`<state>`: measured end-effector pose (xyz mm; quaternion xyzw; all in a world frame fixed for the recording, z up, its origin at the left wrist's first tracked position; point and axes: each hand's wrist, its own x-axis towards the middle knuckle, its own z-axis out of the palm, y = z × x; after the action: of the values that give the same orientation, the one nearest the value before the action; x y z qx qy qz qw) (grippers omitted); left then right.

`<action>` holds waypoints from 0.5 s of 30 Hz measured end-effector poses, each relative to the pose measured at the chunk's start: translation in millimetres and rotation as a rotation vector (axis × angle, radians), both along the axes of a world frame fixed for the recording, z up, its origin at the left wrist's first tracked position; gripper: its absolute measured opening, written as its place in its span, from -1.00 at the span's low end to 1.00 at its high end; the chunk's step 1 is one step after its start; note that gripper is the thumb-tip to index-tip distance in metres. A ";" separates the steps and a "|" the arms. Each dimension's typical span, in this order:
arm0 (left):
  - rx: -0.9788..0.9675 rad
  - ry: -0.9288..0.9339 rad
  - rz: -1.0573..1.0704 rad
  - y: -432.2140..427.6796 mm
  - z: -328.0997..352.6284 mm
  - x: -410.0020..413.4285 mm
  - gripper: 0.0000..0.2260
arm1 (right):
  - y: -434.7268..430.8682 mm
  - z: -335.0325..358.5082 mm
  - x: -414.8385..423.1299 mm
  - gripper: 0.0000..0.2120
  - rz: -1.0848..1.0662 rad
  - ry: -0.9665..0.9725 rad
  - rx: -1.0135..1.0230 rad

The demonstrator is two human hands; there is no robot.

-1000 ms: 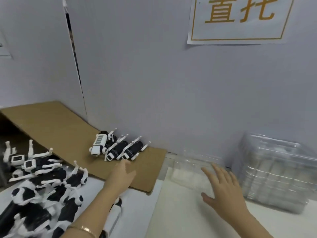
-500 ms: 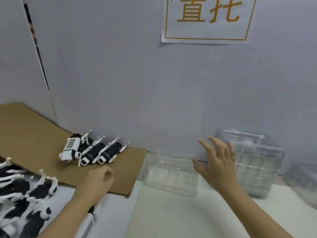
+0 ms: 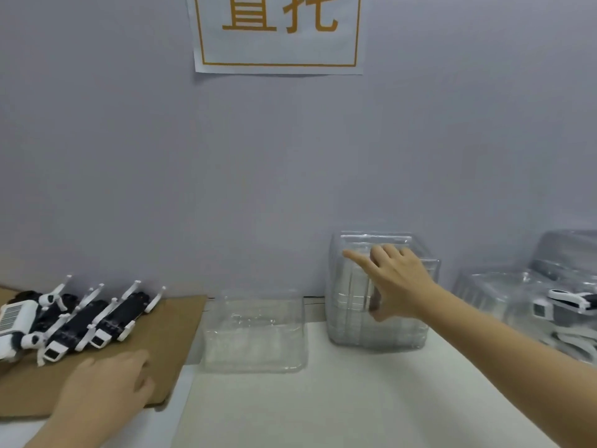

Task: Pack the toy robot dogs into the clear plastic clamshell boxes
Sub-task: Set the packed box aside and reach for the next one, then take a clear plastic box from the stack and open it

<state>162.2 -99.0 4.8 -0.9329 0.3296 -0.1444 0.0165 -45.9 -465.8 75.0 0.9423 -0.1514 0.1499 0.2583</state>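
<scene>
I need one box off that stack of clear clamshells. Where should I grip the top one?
Likely its rim, from the front and above, where the right hand is: the stack nests closely, so only the rim offers a grip, and the wall blocks the back.

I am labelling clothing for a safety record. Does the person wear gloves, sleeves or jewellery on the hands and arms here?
No. The left hand and the right hand are bare, without gloves. The left forearm and the right forearm are bare too, up to the picture's edge; no sleeve shows. I see no ring, watch or bracelet.
</scene>
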 end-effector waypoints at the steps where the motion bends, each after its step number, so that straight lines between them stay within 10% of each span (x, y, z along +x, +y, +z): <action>1: -0.114 0.011 0.016 -10.0 4.2 -9.3 -0.91 | 4.1 0.0 -2.4 0.06 0.065 -0.043 -0.020; 6: -0.813 0.207 -0.289 -98.6 -7.5 -96.0 -0.73 | 19.5 -6.9 -1.7 0.02 0.229 -0.069 -0.062; 15: -0.493 0.322 -0.509 -247.5 -77.6 -218.5 -0.13 | 13.1 -3.1 2.0 0.23 0.122 0.062 -0.123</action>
<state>-56.3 -346.6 -72.8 -0.8079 0.5044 -0.0704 -0.2966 -44.0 -452.7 71.9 0.9363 -0.0760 0.1450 0.3108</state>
